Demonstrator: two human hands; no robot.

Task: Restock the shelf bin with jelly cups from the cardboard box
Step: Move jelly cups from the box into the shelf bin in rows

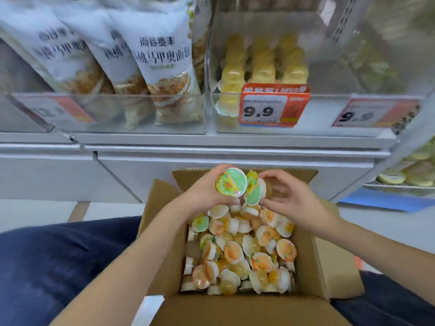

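Observation:
An open cardboard box (164, 250) stands on the floor between my knees, filled with several jelly cups (244, 250) with orange and green lids. Above its far end, my left hand (202, 194) grips a green-lidded jelly cup (231, 182), lid facing me. My right hand (289, 196) holds a short stack of jelly cups (253, 189) on their side, touching the left one. Higher up, the clear shelf bin (317, 114) holds three rows of yellow jelly cups (261, 62) behind a 9.9 price tag (273, 107).
A clear bin of white bread bags (162, 67) stands left of the jelly bin. A second 9.9 tag (374, 114) hangs to the right. More yellow cups (409, 175) lie on a lower shelf at far right. White shelf base (211, 161) runs behind the box.

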